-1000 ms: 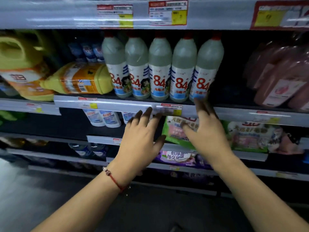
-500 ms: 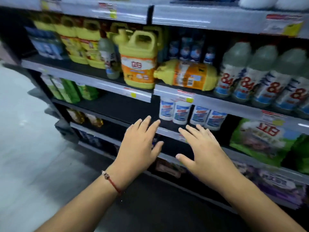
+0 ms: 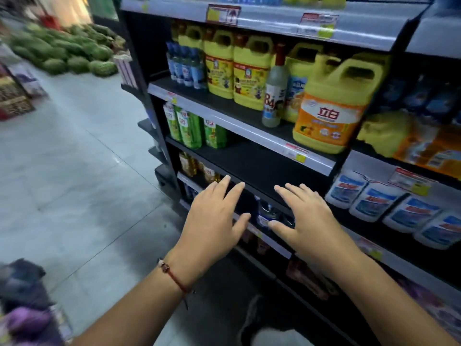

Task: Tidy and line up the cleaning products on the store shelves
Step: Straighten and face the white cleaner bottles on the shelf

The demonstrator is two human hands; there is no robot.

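Basically, I was between grabs. My left hand (image 3: 214, 221) and my right hand (image 3: 309, 218) both hung in front of the shelving, fingers straight and spread, holding nothing and touching nothing I could make out. They sat side by side, level with the front edge of the dark bare shelf (image 3: 249, 158).

Judged step: picking the next product to fix, not yet fixing it.

Candidates as I saw them:
- The 84 bottle (image 3: 274, 91) stood alone among the yellow jugs (image 3: 234, 68). It looked misplaced, just beside the big jug with the orange label (image 3: 329, 108).
- That big jug stood at the shelf's front edge, well forward of the other jugs.
- A yellow jug lying on its side (image 3: 409, 138) showed on the next bay to the right. It was blurred, so I could not read its label.
- The green bottles (image 3: 189, 126) on the shelf below sat bunched at the left end, upright.
- The white-and-blue bottles (image 3: 389, 206) lower right sat in a row and looked fine.

Next move, my guess: raise both hands to the jug shelf. The 84 bottle would need one hand round its body, lifted clear without knocking the orange-label jug. The heavy jugs would want a handle grip or a two-hand push backward.
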